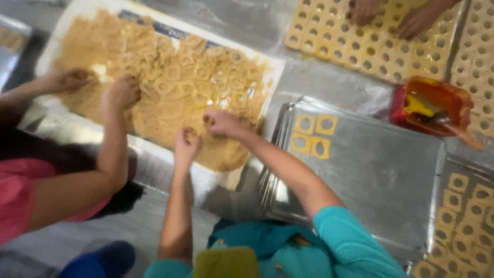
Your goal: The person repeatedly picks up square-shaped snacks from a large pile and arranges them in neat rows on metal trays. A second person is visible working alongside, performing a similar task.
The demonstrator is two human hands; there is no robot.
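Both hands are on the dough sheet, the tan slab on the white board, left of centre. It is cut into square pieces with round holes, many loose and jumbled.

Left hand: fingers curled in, pressed together at the near edge of the dough. Looks like it's pinching a bit of dough, but the blur makes that unsure.

Right hand: just beside the left, fingers bent down onto the dough. Can't tell if it grips a piece or only touches.

Tray: metal, right of the board, on a stack of more trays. Four cut squares sit in a two-by-two block at its far left corner; the rest is bare.

Co-worker on the left, pink top: two hands on the far left of the same dough. Another person's hands at the top, on a sheet of cut squares.

Red tub with a yellow tool sits right of the tray. More cut squares fill a tray at lower right.
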